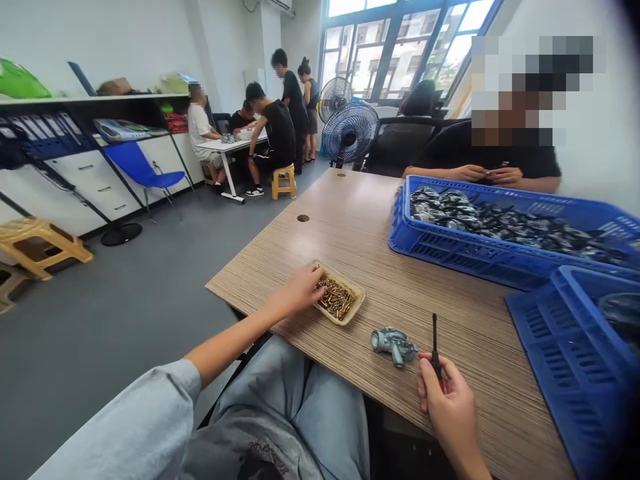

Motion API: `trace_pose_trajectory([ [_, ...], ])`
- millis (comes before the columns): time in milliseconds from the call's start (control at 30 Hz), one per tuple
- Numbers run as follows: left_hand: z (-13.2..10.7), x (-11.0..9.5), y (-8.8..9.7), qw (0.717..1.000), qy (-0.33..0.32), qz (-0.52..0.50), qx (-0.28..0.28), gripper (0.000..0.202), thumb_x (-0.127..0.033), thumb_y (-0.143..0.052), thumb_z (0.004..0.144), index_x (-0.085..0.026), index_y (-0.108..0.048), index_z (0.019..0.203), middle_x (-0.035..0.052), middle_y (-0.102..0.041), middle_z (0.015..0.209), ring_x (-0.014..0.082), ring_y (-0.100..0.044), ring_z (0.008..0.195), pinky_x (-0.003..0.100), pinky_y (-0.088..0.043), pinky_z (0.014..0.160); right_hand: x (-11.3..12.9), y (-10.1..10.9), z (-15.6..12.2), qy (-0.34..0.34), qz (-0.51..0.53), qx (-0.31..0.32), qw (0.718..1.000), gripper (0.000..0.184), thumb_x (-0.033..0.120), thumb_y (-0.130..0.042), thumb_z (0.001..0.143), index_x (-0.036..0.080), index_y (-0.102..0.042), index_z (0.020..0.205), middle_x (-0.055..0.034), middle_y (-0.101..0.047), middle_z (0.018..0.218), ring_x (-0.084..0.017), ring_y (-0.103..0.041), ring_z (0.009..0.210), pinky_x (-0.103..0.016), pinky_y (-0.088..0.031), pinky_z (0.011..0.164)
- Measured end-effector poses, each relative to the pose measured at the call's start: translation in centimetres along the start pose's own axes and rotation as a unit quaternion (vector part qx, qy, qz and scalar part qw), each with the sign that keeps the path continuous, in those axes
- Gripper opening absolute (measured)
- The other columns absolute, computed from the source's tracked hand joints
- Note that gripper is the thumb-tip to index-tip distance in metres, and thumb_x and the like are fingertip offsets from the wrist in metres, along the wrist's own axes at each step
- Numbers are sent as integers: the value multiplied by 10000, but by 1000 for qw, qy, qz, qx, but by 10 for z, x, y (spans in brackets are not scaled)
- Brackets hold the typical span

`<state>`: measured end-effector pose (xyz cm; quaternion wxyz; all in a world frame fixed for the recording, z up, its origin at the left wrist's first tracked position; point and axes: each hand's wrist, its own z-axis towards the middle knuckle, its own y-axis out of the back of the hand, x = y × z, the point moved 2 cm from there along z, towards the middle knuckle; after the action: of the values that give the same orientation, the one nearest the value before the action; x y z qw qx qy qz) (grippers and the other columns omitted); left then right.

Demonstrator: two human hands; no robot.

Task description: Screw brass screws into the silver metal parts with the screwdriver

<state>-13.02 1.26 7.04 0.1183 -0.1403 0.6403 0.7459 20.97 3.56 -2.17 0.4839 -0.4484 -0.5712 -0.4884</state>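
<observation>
My left hand (303, 288) reaches over the near left rim of a small cream tray (358, 304). Its fingers are apart, with their tips at the small brass-coloured screws (336, 299) heaped inside. In my right hand (450, 400) is a screwdriver (435, 353), gripped by its handle, its black shaft pointing up and away from me. A grey metal part (393, 343) with a round open end and a short stub lies on the table, just left of the screwdriver and right of the tray.
The wood-grain table (320, 220) bears a large blue crate (450, 257) filled with dark and shiny parts. A second blue crate (555, 333) stands nearer on the right. Across the table sits a person (480, 160) handling something small. A fan (350, 130) stands beyond.
</observation>
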Motion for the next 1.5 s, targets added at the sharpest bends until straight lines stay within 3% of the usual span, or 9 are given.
trace_pose_trajectory([
  [67, 9, 9, 6, 997, 22, 41, 69, 205, -288, -684, 945, -194, -640, 1122, 100, -705, 1096, 280, -655, 1078, 408, -492, 983, -5, 1, 1, -5, 7, 2, 1000, 544, 669, -767, 823, 199, -667, 1078, 50, -497, 580, -130, -430, 438, -226, -370, 323],
  [133, 13, 11, 7, 993, 29, 53, 98, 238, -281, -714, 923, -205, -636, 1135, 69, -725, 1010, 269, -682, 1008, 384, -496, 937, -7, 2, 2, -9, 8, 5, 1000, 541, 666, -768, 823, 204, -670, 1087, 49, -497, 575, -132, -427, 434, -226, -366, 321],
  [400, 22, 14, -2, 991, 32, 42, 119, 341, -84, -667, 859, -214, -646, 1174, 46, -734, 949, 227, -697, 882, 291, -496, 757, -6, 0, 3, 4, -8, 4, 1000, 552, 681, -755, 818, 198, -668, 1070, 33, -510, 600, -137, -442, 439, -235, -354, 329],
  [767, 24, 20, -6, 995, 1, 35, 92, 299, -71, -579, 888, -199, -681, 1138, 86, -742, 1088, 247, -690, 1014, 311, -526, 844, -14, 3, 8, -5, -12, 13, 1000, 512, 648, -752, 826, 200, -690, 1067, 23, -522, 590, -154, -457, 440, -256, -335, 343],
  [1067, 27, 30, -8, 998, -31, -24, 55, 262, -62, -565, 864, -182, -726, 1032, 34, -687, 860, 183, -634, 783, 274, -495, 756, -5, 0, 5, 30, -24, 3, 999, 483, 650, -736, 842, 206, -700, 1028, 32, -529, 583, -145, -447, 433, -268, -346, 380],
  [1267, 28, 33, -1, 996, -29, -85, 13, 218, -71, -551, 895, -168, -730, 974, 3, -671, 783, 146, -609, 736, 257, -490, 750, -5, -1, 5, 35, -22, 0, 999, 465, 636, -740, 846, 214, -685, 1034, 28, -553, 610, -144, -463, 438, -265, -356, 389],
  [1400, 19, 21, 7, 991, -21, -133, -15, 137, -186, -580, 976, -154, -709, 1011, 15, -721, 836, 134, -623, 724, 253, -502, 714, -6, 0, 5, 42, -19, 0, 999, 444, 616, -739, 857, 213, -688, 1033, 22, -562, 615, -145, -470, 440, -264, -354, 391],
  [1500, 5, -9, 7, 975, -62, -212, -25, 130, -250, -623, 997, -166, -722, 1002, 31, -760, 930, 146, -659, 790, 268, -515, 747, -5, -1, 5, 37, -17, 2, 999, 445, 618, -734, 861, 212, -685, 1034, 28, -549, 601, -146, -467, 436, -266, -353, 390],
])
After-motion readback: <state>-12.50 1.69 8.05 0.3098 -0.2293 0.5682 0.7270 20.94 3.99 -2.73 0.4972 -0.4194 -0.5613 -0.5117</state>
